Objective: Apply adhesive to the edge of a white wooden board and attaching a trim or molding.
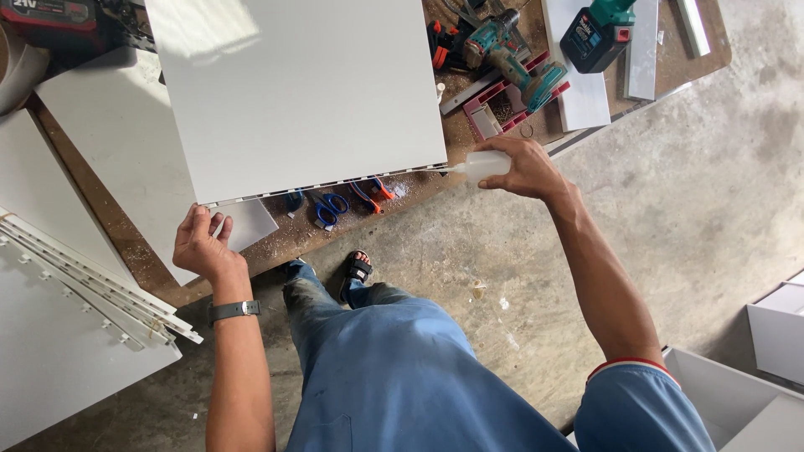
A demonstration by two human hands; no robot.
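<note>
A grey concrete floor (670, 192), stained and speckled with sawdust, fills the right and lower parts. A brown wooden worktop (126, 243) runs across the top, dusted with shavings. White boards (50, 360) lie stacked at left, white cabinet boxes (775, 331) at right. Sunlight patches the upper left.

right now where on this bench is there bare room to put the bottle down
Little bare wood: a strip along the near edge between the scissors and the bottle in the right hand. The big white panel, steadied by the left hand, covers the middle; the drills corner is crowded.
</note>
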